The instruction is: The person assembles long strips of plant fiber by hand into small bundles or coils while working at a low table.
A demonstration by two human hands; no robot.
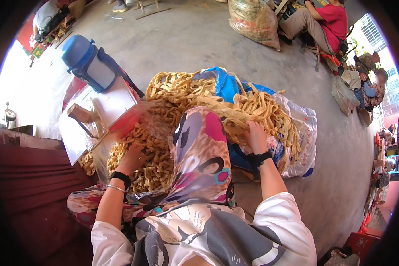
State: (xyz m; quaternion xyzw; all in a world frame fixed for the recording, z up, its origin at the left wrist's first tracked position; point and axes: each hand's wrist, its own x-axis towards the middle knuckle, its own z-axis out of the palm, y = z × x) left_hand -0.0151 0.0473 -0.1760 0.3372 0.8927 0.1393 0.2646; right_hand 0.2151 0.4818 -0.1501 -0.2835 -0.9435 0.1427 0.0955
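My left hand (133, 158) lies on a heap of small tan knotted pieces (154, 159) held in a clear plastic bag beside my left leg. Its fingers point into the knots, and whether they hold one is hidden. To the right of my raised knee, my right hand (256, 137) reaches into long flat tan strips (264, 108). Its fingertips touch them; a grip on a strip cannot be made out. The strips spread over blue plastic sheeting (225, 87) and a white woven sack (304, 129).
A blue-lidded water jug (89, 63) stands on a white box-like object (111, 99) at left. A wooden piece (81, 113) lies nearby. Dark red slatted furniture (36, 173) borders my left side. Farther off are a full woven sack (254, 25) and a seated person in red (331, 25).
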